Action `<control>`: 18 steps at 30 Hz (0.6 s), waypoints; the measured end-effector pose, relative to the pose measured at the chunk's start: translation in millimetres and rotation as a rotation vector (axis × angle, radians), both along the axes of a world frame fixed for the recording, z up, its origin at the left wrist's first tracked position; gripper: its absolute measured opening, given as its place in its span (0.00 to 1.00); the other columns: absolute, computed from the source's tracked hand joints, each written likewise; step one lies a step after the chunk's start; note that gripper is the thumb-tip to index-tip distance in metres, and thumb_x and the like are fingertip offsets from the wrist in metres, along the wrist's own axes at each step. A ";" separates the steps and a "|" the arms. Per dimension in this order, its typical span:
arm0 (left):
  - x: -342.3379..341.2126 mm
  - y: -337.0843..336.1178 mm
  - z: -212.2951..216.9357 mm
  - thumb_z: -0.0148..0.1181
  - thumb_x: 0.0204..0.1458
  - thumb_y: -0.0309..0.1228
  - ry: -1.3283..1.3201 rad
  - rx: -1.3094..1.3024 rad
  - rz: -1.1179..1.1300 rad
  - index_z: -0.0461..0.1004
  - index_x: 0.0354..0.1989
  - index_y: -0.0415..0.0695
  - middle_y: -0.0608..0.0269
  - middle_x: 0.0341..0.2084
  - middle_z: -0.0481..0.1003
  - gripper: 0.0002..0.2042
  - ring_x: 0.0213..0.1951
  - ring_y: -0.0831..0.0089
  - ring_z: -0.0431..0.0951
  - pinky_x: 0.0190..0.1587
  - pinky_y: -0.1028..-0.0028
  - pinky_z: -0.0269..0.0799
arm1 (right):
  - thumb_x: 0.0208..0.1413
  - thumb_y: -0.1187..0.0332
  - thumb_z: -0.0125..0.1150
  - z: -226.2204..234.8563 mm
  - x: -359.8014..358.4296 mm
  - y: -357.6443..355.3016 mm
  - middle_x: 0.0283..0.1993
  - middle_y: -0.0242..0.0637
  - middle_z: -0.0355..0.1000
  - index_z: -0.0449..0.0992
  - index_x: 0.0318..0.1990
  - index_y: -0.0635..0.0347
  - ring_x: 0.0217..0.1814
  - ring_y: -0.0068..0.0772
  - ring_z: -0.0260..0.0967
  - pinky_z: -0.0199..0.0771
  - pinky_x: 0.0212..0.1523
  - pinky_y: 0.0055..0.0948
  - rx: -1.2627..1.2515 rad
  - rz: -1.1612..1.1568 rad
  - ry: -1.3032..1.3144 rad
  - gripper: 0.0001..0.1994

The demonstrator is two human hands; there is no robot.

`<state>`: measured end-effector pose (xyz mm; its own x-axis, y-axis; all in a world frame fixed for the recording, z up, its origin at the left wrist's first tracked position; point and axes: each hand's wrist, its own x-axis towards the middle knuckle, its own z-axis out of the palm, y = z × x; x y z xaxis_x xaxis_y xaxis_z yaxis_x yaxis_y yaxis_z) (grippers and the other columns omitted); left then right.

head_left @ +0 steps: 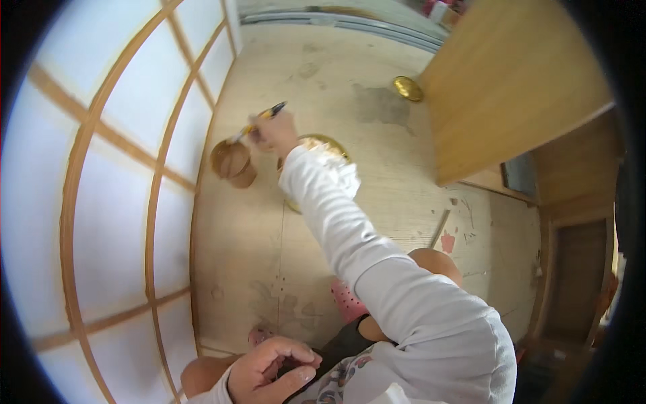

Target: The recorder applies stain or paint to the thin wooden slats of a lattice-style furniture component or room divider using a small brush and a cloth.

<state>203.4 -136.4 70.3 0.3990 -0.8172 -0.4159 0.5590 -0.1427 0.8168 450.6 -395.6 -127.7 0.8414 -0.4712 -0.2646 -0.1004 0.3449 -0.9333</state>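
My right hand (274,133) is closed around a paintbrush (259,121) with a yellow and black handle. The brush's lower end points down-left at the rim of a brown cup-like container (235,167), just left of the hand. Under my right forearm stands a gold-rimmed round container (333,143) with crumpled whitish material (346,176) in or on it; the sleeve hides part of both. My left hand (274,369) rests near my knee at the bottom, its fingers loosely curved and a gap between them and the thumb. I see nothing in it.
A lattice panel (121,195) with white panes runs along the left. A round gold lid-like piece (408,88) lies on the pale wooden floor (316,64), beside a wooden cabinet panel (511,87). A thin strip (439,227) and pink scrap (447,241) lie at right. Pink clogs (346,299) are below.
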 end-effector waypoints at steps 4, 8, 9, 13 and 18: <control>8.1 -12.1 -7.2 0.54 0.49 0.14 0.011 -0.036 -0.082 0.67 0.42 0.36 0.51 0.39 0.72 0.12 0.43 0.66 0.75 0.50 0.67 0.68 | 0.45 0.67 0.64 -18.8 -5.6 -49.7 0.21 0.41 0.71 0.71 0.27 0.67 0.16 0.30 0.69 0.69 0.18 0.27 -0.501 0.015 0.083 0.11; 14.6 -14.5 -11.0 0.52 0.49 0.12 0.054 -0.045 -0.055 0.66 0.42 0.36 0.50 0.40 0.71 0.12 0.43 0.66 0.75 0.49 0.68 0.69 | 0.41 0.65 0.64 -18.2 -13.7 -40.5 0.24 0.49 0.72 0.71 0.29 0.69 0.26 0.41 0.73 0.73 0.29 0.34 -0.808 0.015 0.116 0.14; 16.3 -14.1 -13.1 0.52 0.50 0.12 0.049 -0.058 -0.055 0.66 0.42 0.36 0.50 0.40 0.71 0.12 0.43 0.66 0.75 0.49 0.68 0.70 | 0.41 0.65 0.64 -9.8 -16.5 -35.5 0.24 0.49 0.72 0.71 0.29 0.69 0.26 0.41 0.73 0.73 0.29 0.34 -0.807 0.014 0.114 0.14; 17.3 -19.8 -18.8 0.52 0.50 0.12 0.065 -0.064 -0.059 0.66 0.42 0.36 0.50 0.40 0.71 0.12 0.43 0.65 0.75 0.47 0.69 0.71 | 0.41 0.64 0.64 2.0 -20.5 -40.1 0.29 0.53 0.73 0.70 0.31 0.70 0.33 0.49 0.73 0.72 0.36 0.36 -0.833 -0.009 0.153 0.16; 20.9 -23.8 -18.2 0.53 0.50 0.14 0.091 0.004 -0.037 0.66 0.42 0.36 0.50 0.40 0.71 0.12 0.42 0.65 0.75 0.45 0.69 0.71 | 0.42 0.65 0.63 14.1 -18.8 -30.0 0.28 0.54 0.72 0.70 0.32 0.71 0.33 0.48 0.72 0.72 0.36 0.37 -0.789 -0.071 0.056 0.16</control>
<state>224.4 -160.2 52.0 0.3292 -0.8291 -0.4520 0.6251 -0.1674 0.7624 431.8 -425.7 -113.7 0.7977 -0.5892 0.1286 -0.1572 -0.4090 -0.8989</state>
